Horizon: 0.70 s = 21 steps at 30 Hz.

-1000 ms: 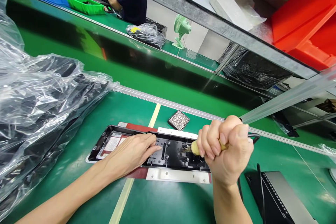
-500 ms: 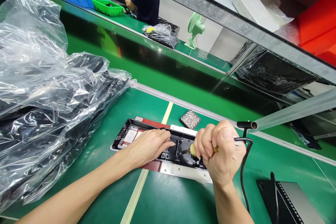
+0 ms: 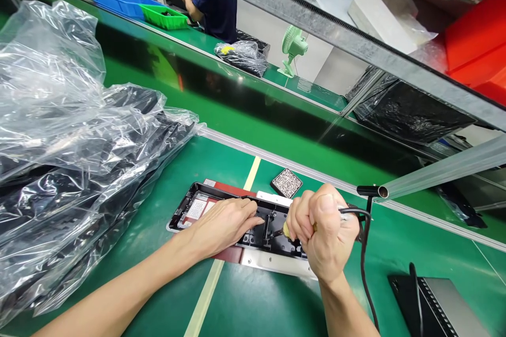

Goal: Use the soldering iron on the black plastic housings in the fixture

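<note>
A long black plastic housing [image 3: 282, 222] lies with its hollow side up on a red and silver fixture plate [image 3: 263, 260]. My left hand [image 3: 227, 220] rests over the housing's left half, fingers lying along it and thumb apart, with nothing gripped. My right hand [image 3: 326, 231] is wrapped round the yellow handle of a corded soldering iron [image 3: 286, 229]. Its metal tip slants down to the left into the housing, beside an upright black rib [image 3: 266, 225]; whether it touches there I cannot tell. A white label [image 3: 196, 209] shows at the housing's left end.
A small box of tiny metal parts [image 3: 286, 182] stands behind the fixture. Bagged black parts [image 3: 90, 163] pile up at left. A black tube holder [image 3: 371, 191] stands at right, near a black-and-grey panel [image 3: 443, 300]. Across the partition sit a person [image 3: 217, 10] and a fan [image 3: 292, 47].
My right hand has shifted slightly left with the soldering iron, its tip still inside the housing. My left hand keeps its place. The whole view has tilted a little.
</note>
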Each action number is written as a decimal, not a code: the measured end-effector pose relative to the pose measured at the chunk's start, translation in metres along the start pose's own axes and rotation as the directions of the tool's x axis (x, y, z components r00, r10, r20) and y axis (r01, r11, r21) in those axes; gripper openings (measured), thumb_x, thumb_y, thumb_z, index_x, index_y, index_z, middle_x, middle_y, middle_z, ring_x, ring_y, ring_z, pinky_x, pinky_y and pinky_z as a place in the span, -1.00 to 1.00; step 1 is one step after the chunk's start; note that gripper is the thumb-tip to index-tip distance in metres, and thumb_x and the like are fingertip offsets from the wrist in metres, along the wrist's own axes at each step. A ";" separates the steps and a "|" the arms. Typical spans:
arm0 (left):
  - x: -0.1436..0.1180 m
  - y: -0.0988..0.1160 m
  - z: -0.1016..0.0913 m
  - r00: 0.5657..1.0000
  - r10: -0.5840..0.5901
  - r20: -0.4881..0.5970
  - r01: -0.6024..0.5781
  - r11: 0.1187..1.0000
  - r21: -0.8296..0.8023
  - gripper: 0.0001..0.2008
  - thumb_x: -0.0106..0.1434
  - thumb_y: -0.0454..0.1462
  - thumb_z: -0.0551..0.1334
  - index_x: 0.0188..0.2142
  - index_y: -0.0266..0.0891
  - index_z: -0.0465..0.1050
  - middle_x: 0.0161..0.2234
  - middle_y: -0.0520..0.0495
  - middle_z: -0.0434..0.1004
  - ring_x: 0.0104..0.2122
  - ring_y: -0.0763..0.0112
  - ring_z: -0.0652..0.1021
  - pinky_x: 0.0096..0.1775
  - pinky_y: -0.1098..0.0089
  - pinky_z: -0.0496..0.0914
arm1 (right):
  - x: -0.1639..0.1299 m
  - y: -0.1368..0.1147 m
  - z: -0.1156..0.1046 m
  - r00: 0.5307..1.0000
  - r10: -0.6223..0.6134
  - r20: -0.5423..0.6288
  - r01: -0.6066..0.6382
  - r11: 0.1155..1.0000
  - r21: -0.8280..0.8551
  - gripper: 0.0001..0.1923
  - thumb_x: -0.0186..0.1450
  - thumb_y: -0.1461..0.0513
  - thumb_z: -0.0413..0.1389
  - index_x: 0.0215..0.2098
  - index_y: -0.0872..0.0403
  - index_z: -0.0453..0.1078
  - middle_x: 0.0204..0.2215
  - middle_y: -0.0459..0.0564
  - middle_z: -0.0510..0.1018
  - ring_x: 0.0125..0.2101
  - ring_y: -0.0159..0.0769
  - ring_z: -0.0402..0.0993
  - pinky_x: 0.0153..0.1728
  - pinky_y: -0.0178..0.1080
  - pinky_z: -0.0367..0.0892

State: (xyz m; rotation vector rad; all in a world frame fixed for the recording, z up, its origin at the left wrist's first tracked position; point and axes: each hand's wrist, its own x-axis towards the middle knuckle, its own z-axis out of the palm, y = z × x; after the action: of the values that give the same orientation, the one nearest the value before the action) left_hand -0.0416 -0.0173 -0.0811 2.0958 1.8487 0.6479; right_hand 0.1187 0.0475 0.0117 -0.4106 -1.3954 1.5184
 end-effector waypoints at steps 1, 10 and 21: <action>0.000 0.000 0.000 1.000 -0.001 0.004 0.001 1.000 0.003 -0.67 0.51 -0.11 0.04 -0.35 -0.20 0.31 -0.38 -0.01 0.47 -0.43 0.31 0.51 -0.42 0.35 0.17 | 0.000 0.001 0.000 1.000 0.006 0.002 -0.006 1.000 0.006 -0.63 0.45 0.14 0.06 -0.52 0.00 0.18 -0.71 -0.23 0.15 -0.73 -0.46 0.06 -0.74 -0.34 0.08; 0.001 0.002 -0.001 1.000 -0.007 0.013 0.007 1.000 0.004 -0.66 0.52 -0.13 0.01 -0.36 -0.20 0.31 -0.37 -0.01 0.49 -0.43 0.32 0.51 -0.41 0.34 0.19 | -0.005 0.007 -0.004 0.996 0.031 0.081 -0.031 1.000 0.003 -0.69 0.46 0.17 0.05 -0.45 -0.01 0.20 -0.67 -0.23 0.21 -0.68 -0.44 0.09 -0.69 -0.32 0.11; 0.000 0.003 -0.001 0.998 -0.046 0.050 0.046 0.999 0.004 -0.66 0.53 -0.12 -0.01 -0.37 -0.18 0.27 -0.38 0.00 0.48 -0.40 0.31 0.50 -0.38 0.35 0.18 | -0.007 0.005 -0.007 0.994 0.043 0.101 -0.032 0.994 -0.102 -0.66 0.47 0.15 0.04 -0.47 0.00 0.22 -0.65 -0.20 0.29 -0.63 -0.39 0.19 -0.56 -0.23 0.16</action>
State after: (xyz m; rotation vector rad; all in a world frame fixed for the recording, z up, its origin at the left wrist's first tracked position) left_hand -0.0394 -0.0179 -0.0790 2.0458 1.8657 0.5768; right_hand 0.1253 0.0466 0.0025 -0.4275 -1.5575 1.5222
